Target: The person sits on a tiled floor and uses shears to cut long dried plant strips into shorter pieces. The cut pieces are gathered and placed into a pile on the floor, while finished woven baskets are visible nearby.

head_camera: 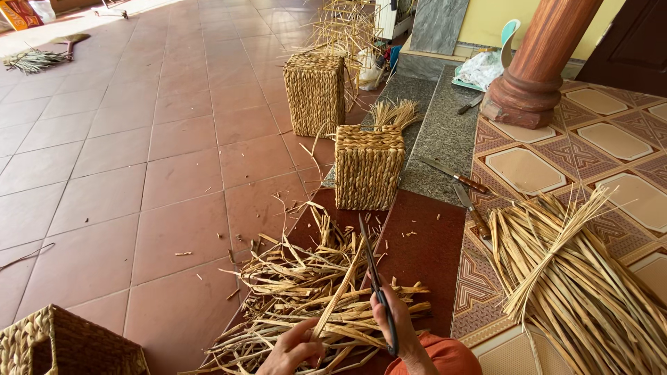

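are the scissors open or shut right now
Shut, as far as shows: the scissors in the right hand appear as one dark line, with no gap between the blades.

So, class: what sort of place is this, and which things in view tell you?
Probably a home porch used for basket weaving: woven baskets on a tiled floor, a straw bundle, and cut scraps beneath hands with scissors.

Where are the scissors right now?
In the head view, low and centre: the right hand holds the scissors, blades pointing up over the pile of dry straw.
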Available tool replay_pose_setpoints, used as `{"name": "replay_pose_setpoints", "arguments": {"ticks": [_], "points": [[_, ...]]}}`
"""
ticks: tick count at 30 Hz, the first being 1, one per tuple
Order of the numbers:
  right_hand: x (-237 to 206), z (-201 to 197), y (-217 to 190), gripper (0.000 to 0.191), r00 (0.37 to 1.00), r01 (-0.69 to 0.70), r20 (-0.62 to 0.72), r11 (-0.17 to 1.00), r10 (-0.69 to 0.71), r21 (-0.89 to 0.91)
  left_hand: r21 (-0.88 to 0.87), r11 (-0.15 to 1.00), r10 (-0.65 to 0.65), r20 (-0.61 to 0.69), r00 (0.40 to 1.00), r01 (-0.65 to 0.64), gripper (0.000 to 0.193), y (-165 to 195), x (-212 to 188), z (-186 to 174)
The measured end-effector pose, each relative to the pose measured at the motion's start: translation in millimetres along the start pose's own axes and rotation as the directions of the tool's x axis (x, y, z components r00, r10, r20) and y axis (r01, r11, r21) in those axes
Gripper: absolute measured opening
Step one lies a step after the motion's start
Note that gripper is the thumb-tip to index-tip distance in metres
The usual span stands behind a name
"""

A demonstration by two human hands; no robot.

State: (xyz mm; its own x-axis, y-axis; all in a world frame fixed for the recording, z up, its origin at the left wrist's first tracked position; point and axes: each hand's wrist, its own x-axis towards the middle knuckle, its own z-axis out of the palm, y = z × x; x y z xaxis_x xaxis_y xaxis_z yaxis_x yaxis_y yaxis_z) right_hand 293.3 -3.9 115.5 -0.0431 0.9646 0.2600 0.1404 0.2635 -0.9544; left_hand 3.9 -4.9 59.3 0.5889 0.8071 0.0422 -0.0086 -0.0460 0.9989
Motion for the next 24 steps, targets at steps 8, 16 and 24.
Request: {"name": "replay_pose_setpoints", "arguments": {"ticks": [8, 16, 24], "points": [[-27, 29, 23, 0.09, 0.993, -0.006, 0.117, 0.998, 0.0, 0.057, -0.154, 0.988, -0.074, -0.409, 0.909, 0.011, 0.035, 39, 79, 49], [-46, 26, 41, 0.092, 0.993, -0.064, 0.108, 0.993, 0.053, 0.096, -0.239, 0.971, -0.127, -0.467, 0.875, 0.014, 0.024, 19, 83, 63], [-47, 27, 48, 0.087, 0.989, -0.121, 0.075, 0.992, 0.124, -0.043, -0.188, 0.982, -0.109, -0.456, 0.883, 0.024, 0.024, 6, 85, 61]]}}
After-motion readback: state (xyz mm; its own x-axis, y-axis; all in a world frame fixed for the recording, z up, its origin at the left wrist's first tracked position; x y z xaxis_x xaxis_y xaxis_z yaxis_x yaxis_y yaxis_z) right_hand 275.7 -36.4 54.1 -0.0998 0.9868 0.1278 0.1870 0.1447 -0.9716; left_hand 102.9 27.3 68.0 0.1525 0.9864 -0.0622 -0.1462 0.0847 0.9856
